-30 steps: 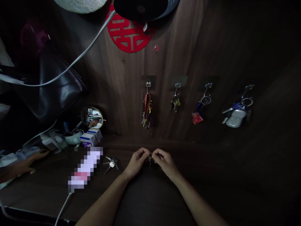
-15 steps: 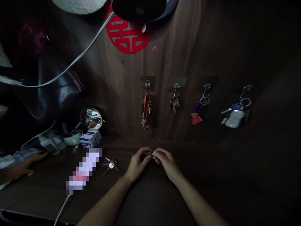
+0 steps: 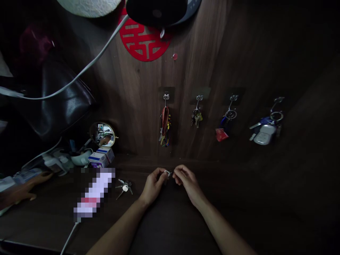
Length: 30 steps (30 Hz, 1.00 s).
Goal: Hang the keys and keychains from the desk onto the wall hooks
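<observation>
Above the dark tabletop, my left hand [image 3: 154, 186] pinches a small metal key ring [image 3: 168, 173] between thumb and forefinger. Something pale hangs below its fingertips, too dim to name. Just to the right, my right hand [image 3: 186, 179] is closed, thumb pressed against curled fingers. A slight gap parts its fingertips from the ring, and whatever they grip is hidden. Left of my left hand lies a bunch of keys [image 3: 124, 187], fanned out on the table.
On the wall hang a red key pouch [image 3: 165, 120], small keys [image 3: 197, 118], a ring with a red tag [image 3: 221, 135] and keys with a grey fob [image 3: 264, 134]. At left stand a round mirror [image 3: 105, 134], small boxes [image 3: 101, 157], a black bag [image 3: 61, 95] and a blurred-out device [image 3: 94, 193].
My hands have moved slightly apart, opening a gap between their fingertips. The ring stays with my left hand and shows more clearly. The view has shifted slightly.
</observation>
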Each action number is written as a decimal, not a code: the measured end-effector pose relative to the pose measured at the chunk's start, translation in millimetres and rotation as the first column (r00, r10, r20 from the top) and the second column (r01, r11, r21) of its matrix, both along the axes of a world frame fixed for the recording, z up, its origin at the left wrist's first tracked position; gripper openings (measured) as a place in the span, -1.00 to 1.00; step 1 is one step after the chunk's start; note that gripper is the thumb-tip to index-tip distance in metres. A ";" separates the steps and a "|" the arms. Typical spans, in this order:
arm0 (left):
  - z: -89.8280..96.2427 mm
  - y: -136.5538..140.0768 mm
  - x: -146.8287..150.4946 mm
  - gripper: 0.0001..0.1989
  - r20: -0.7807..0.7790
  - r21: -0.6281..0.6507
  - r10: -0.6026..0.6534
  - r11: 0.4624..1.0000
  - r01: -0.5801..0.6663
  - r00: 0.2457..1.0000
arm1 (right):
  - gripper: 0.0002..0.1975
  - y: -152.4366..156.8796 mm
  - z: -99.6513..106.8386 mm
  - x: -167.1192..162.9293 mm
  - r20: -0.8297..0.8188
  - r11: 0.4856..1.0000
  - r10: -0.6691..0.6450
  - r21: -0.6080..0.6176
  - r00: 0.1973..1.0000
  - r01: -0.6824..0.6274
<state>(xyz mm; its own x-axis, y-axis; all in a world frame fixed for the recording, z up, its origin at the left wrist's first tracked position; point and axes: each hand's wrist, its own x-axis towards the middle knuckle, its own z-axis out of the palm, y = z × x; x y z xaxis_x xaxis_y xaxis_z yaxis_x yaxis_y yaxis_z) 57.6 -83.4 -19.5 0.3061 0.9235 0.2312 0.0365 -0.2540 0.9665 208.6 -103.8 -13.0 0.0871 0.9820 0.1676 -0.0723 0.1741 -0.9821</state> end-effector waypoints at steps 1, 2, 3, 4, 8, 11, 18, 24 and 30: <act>0.2 0.5 0.2 -0.71 0.032 -0.028 -0.011 1.000 0.012 0.999 | -0.80 0.3 -0.5 1.1 0.048 0.999 -0.034 0.040 0.998 0.032; 0.6 0.9 0.5 -0.70 0.061 -0.054 -0.024 0.998 0.027 0.998 | -0.80 0.2 -0.7 2.1 0.104 0.995 -0.061 0.085 0.993 0.052; 1.1 1.0 0.8 -0.69 0.086 -0.078 -0.037 0.996 0.044 0.996 | -0.80 -0.3 -0.5 3.0 0.168 0.990 -0.081 0.132 0.982 0.059; 1.8 0.9 1.2 -0.69 0.106 -0.099 -0.051 0.993 0.062 0.993 | -0.81 -1.2 0.0 3.6 0.235 0.982 -0.098 0.179 0.967 0.056; 5.0 -0.5 2.4 -0.67 0.143 -0.138 -0.114 0.981 0.134 0.983 | -0.85 -5.8 4.6 3.6 0.425 0.949 -0.158 0.315 0.891 0.018; 6.5 -1.2 2.9 -0.66 0.150 -0.154 -0.142 0.974 0.165 0.978 | -0.84 -7.3 6.6 2.7 0.450 0.934 -0.192 0.356 0.872 0.022; 3.2 -2.2 3.2 -0.64 0.165 -0.175 -0.118 0.974 0.147 0.979 | -0.80 -5.7 6.2 8.2 0.311 0.944 -0.257 0.283 0.915 0.168; -0.3 0.0 3.6 -0.60 0.194 -0.207 -0.077 0.971 0.117 0.978 | -0.78 2.8 44.9 31.8 0.281 0.879 -0.422 0.359 0.862 0.313; -0.7 1.7 3.7 -0.60 0.224 -0.211 -0.076 0.970 0.124 0.972 | -0.78 29.9 120.3 56.1 0.202 0.753 -0.570 0.517 0.796 0.408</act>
